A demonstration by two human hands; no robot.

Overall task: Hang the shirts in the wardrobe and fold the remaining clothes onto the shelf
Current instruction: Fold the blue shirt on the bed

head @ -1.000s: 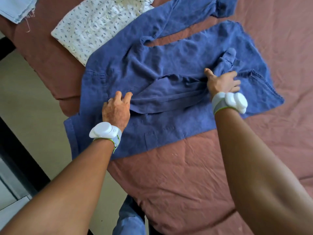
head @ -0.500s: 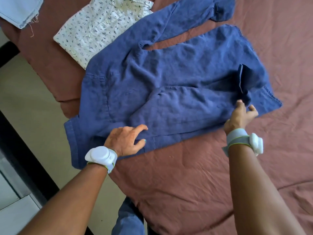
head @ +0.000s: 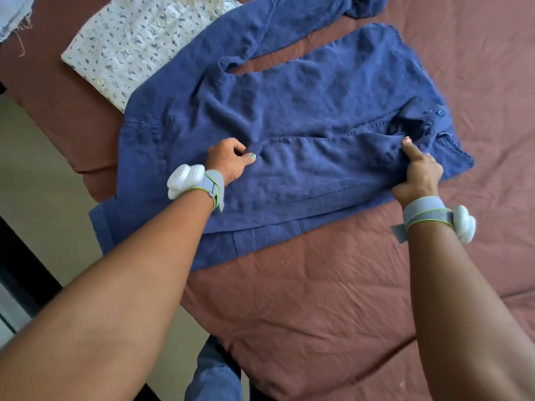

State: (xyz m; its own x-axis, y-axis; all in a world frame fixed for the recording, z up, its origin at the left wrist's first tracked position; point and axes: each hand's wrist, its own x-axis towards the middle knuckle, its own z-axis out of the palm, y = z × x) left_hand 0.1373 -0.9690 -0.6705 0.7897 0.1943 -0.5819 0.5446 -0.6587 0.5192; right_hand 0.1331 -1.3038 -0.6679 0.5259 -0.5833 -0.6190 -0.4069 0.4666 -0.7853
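A dark blue long-sleeved shirt (head: 304, 111) lies spread on the brown bedsheet (head: 318, 299), one sleeve stretched toward the top and the other folded across its body. My left hand (head: 228, 160) pinches the folded sleeve near the shirt's middle, fingers curled into the cloth. My right hand (head: 418, 172) grips the sleeve's cuff end close to the button placket at the shirt's right side, forefinger pointing up along it.
A folded white shirt with a small leaf print (head: 136, 44) lies on the bed at the upper left, partly under the blue shirt. A pale blue denim piece (head: 11, 18) shows in the top left corner. The bed's edge and beige floor (head: 43, 180) run along the left.
Both hands have moved back onto the folded sleeve. My left hand went up from the hem and now pinches cloth. My right hand lowered the lifted flap flat near the placket.
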